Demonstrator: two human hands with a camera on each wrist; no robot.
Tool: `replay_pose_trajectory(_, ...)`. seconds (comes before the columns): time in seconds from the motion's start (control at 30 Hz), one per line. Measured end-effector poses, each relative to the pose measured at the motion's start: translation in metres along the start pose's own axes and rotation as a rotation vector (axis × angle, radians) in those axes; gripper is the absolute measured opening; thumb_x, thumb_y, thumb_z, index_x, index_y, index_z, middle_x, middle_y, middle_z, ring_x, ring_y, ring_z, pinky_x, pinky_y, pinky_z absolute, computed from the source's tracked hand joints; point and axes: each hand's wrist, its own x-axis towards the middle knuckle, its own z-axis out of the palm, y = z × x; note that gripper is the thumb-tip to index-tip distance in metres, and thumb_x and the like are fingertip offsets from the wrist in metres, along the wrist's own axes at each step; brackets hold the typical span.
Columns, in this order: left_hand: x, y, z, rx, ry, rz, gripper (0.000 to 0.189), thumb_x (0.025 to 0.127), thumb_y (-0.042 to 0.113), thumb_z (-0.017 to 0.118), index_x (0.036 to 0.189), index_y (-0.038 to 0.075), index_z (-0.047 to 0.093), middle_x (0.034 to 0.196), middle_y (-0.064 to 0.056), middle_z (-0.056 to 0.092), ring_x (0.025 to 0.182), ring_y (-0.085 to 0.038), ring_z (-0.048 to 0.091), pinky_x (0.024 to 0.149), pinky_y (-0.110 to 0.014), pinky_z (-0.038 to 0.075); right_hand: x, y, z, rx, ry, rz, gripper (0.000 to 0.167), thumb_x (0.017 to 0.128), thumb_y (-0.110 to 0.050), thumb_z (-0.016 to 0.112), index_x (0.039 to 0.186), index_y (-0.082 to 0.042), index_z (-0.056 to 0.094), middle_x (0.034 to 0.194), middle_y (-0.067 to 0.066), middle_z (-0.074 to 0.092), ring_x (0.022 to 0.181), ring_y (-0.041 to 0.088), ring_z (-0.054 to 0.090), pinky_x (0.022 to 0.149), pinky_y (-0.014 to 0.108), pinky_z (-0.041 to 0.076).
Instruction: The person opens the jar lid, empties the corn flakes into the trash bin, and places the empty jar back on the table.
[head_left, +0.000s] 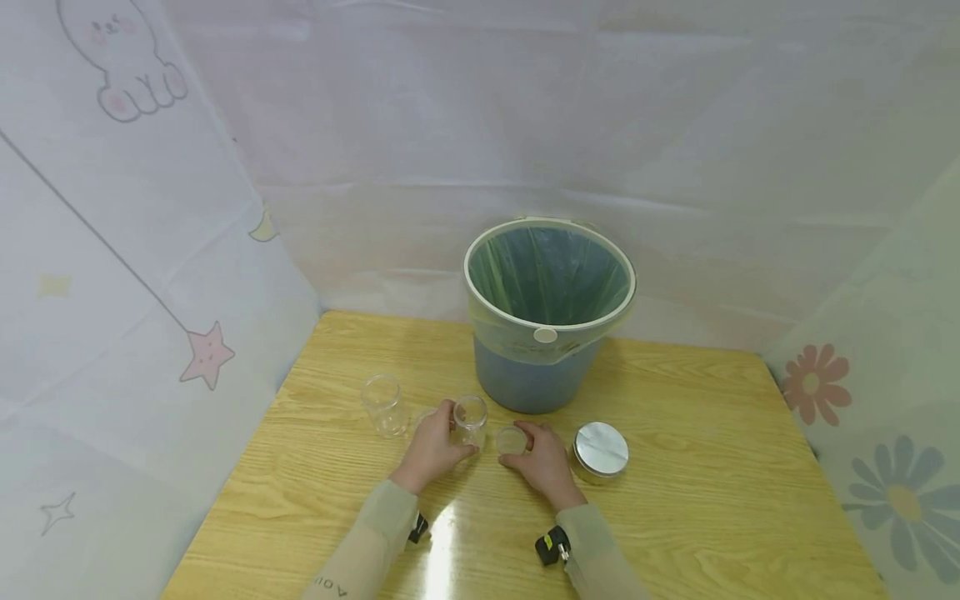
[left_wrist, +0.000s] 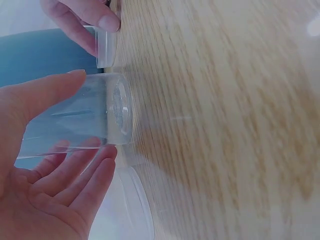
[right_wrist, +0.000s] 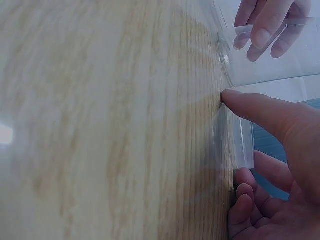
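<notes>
My left hand (head_left: 435,450) holds a clear plastic cup (head_left: 471,417) upright at the table, thumb on one side and fingers on the other. In the left wrist view the cup's base (left_wrist: 120,110) is close to the wood. My right hand (head_left: 546,462) pinches a shallow clear round lid (head_left: 512,442) between thumb and fingers, low on the tabletop; its rim (right_wrist: 243,142) shows in the right wrist view. Another clear cup (head_left: 385,406) stands left of my left hand. Partly hidden behind that hand is a clear round piece (head_left: 425,415), perhaps another lid.
A blue-grey bucket (head_left: 525,379) with a pale rim and a green-tinted bag liner stands at the back. Right of my right hand sits a round tin (head_left: 601,450) with a silver lid. Printed cloth (head_left: 420,208) hangs around the wooden table (head_left: 697,500).
</notes>
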Motion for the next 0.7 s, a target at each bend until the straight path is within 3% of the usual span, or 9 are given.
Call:
replay_pose_trajectory(0.37, 0.0002, -0.0039, 0.0025, 0.006, 0.011, 0.021, 0.061, 0.075, 0.016, 0.091, 0.121, -0.001, 0.054, 0.108, -0.018, 0.066, 0.099, -0.033, 0.064, 0.084, -0.045, 0.055, -0.0012, 0.0001, 0.0001, 0.022, 0.008, -0.009, 0.070, 0.068, -0.026, 0.093, 0.127, 0.000, 0.067, 0.079, 0.004, 0.048, 0.069, 0.018, 0.043, 0.062, 0.034, 0.037)
replay_pose_trajectory(0.7, 0.0020, -0.0065, 0.0064, 0.025, 0.003, 0.020, 0.067, 0.075, 0.015, 0.091, 0.127, -0.001, 0.052, 0.114, -0.021, 0.066, 0.103, -0.036, 0.066, 0.087, -0.046, 0.056, -0.0015, 0.0018, -0.0013, 0.037, -0.006, -0.003, 0.079, 0.066, -0.029, 0.095, 0.132, 0.002, 0.063, 0.079, 0.004, 0.048, 0.071, 0.018, 0.043, 0.065, 0.034, 0.038)
